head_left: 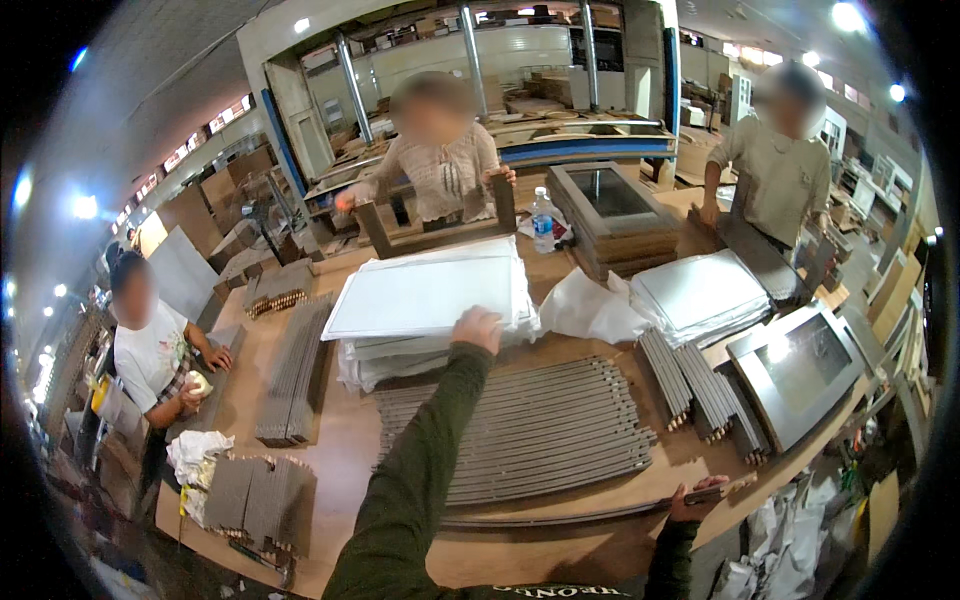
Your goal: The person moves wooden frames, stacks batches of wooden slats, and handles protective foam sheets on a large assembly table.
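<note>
My left hand (478, 328) reaches forward to the near right edge of a stack of white panels (425, 290), its fingers bent and closed at the edge of the top one. Thin white wrapping hangs from the stack's sides. At the lower right, my right hand (695, 498) is closed around the end of a long, thin grey rail (570, 515), which lies crosswise near the table's front. Between my hands, a wide row of grey rails (530, 430) lies side by side on the wooden table (340, 480).
Across the table, a person (440, 180) holds a grey frame (435, 238). Other people stand left (155, 350) and right (775, 170). Around lie rail bundles (290, 385), a water bottle (542, 222), stacked frames (615, 225), white panels (700, 295), a glazed door (800, 365) and a hammer (262, 560).
</note>
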`<state>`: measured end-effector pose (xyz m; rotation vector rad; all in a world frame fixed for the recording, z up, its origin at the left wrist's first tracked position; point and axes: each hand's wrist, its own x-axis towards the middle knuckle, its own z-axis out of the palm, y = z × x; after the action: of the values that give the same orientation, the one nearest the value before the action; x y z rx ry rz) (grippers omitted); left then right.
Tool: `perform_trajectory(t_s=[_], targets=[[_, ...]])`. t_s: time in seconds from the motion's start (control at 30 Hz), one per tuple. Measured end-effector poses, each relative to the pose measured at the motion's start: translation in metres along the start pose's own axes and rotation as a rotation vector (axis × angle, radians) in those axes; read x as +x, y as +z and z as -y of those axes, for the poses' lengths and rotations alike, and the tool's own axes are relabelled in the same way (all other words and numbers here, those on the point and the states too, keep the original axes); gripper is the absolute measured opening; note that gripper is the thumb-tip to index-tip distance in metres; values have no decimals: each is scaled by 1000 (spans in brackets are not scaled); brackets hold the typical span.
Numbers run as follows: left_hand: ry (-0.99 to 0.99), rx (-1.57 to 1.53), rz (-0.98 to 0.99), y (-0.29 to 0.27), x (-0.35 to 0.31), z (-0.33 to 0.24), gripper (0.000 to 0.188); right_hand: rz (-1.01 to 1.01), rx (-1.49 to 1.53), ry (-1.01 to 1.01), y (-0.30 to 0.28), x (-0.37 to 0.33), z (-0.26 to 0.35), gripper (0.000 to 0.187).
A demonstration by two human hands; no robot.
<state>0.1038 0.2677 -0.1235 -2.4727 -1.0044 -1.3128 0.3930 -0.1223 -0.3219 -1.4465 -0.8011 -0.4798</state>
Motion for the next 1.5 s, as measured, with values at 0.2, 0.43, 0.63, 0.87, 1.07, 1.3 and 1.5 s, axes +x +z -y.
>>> perform_trajectory(t_s=[0.2,0.43,0.63,0.87,1.07,1.3,1.5], targets=[[-273,316,556,64,10,28,22,87,105,261,0,-14,-38,72],[-136,471,687,26,31,-36,28,-18,-77,94,-8,-9,-39,73],[48,467,758,5,29,-30,29,-70,-120,-139,-2,-13,-90,74],[192,330,381,-42,-27,-22,32,-23,2,-59,-3,-4,-40,71],[213,468,169,-54,-48,-12,18,-99,-234,-25,14,-5,-5,82],[69,285,525,-67,-17,-13,9,21,105,208,-10,-13,-53,79],[133,158,194,-99,19,2,10,89,-295,59,-4,-7,-13,86]])
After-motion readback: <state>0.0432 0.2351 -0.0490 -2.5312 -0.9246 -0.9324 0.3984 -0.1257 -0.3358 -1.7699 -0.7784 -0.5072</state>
